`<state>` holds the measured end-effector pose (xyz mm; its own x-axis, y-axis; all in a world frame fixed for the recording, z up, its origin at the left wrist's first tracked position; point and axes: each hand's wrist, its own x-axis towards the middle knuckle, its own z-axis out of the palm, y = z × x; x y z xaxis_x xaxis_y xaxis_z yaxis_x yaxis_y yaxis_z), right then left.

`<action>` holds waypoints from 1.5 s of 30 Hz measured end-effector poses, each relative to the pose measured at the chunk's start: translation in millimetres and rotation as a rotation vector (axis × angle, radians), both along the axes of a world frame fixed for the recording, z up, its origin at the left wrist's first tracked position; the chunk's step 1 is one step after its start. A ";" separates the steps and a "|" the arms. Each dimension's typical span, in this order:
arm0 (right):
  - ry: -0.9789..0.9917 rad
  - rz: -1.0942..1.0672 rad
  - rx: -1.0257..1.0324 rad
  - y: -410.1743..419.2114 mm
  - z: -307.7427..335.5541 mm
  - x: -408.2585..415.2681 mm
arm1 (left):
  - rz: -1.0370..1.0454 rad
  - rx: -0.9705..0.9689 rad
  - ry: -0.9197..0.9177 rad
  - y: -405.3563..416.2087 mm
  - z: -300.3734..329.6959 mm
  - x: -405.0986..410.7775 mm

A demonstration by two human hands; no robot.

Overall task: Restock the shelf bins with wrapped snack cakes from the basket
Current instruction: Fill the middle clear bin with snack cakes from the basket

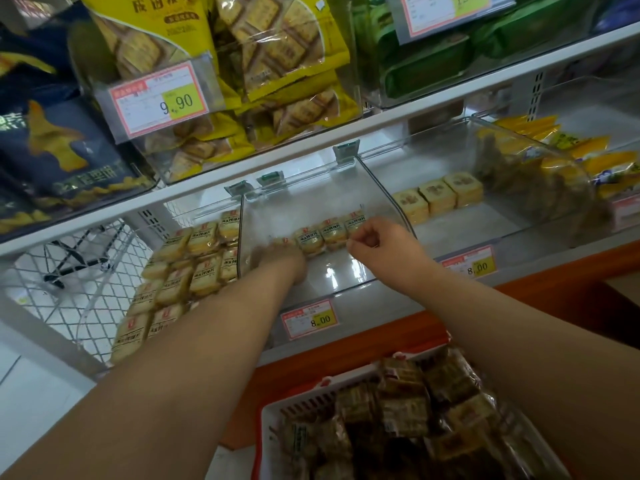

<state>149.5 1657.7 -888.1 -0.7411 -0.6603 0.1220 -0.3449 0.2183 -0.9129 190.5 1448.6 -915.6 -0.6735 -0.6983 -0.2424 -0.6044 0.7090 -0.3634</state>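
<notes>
Down from the head camera I see both my hands inside the middle bin [388, 202], a clear box on the shelf. A row of cakes [323, 233] lies across the bin floor, side by side and touching. My left hand [284, 259] sits at the left end of the row, on the last cake. It is blurry, so I cannot tell if its fingers hold the cake or just press it. My right hand [375, 242] is at the right end of the row, fingers curled in; it looks to pinch the edge of a wrapper, but I am not sure. The left bin [173, 271] is packed with the same cakes. The right bin [519, 216] has three cakes in a row. The basket [277, 414] is below my arms, white, full of dark wrapped cakes. A tag [313, 318] on the middle bin reads 8.00.
</notes>
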 end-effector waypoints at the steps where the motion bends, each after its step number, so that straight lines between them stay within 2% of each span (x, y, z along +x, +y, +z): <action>1: 0.005 0.010 0.005 0.2 -0.1 1.5 | 0.027 0.016 0.024 0.9 -0.1 0.8; 7: 0.035 0.052 0.027 7.0 -0.6 4.9 | 0.036 -0.021 0.151 7.8 -7.7 3.9; 10: 0.049 0.032 0.046 10.9 -0.2 0.7 | 0.070 0.067 0.249 8.7 -2.8 0.9; 13: 0.058 0.015 0.067 12.1 -1.1 -1.7 | 0.033 0.179 0.161 7.5 -9.6 1.4; 15: 0.059 0.010 0.065 11.3 -2.6 -1.4 | 0.020 0.218 0.166 7.1 -13.3 0.9; 20: 0.052 0.023 0.062 11.4 -7.3 -0.5 | 0.113 0.325 0.108 9.6 -14.4 -6.4; 27: 0.041 0.020 0.061 12.8 -7.6 -0.9 | 0.138 0.322 0.139 3.1 -16.6 -6.6; 32: -0.010 0.037 0.048 14.4 -4.7 -0.8 | 0.056 0.364 0.135 3.5 -18.2 -8.8; 36: -0.049 0.029 0.007 17.6 -0.1 0.0 | -0.056 0.272 0.121 3.1 -14.8 -6.0; 39: -0.107 0.015 -0.054 23.9 2.6 3.7 | -0.054 0.265 0.106 6.3 -9.9 -0.6; 42: -0.184 -0.007 -0.123 33.4 5.4 8.3 | -0.032 0.275 0.147 12.0 -1.5 7.2; 45: -0.230 -0.005 -0.128 45.9 9.2 16.6 | -0.056 0.378 0.300 25.4 13.8 18.8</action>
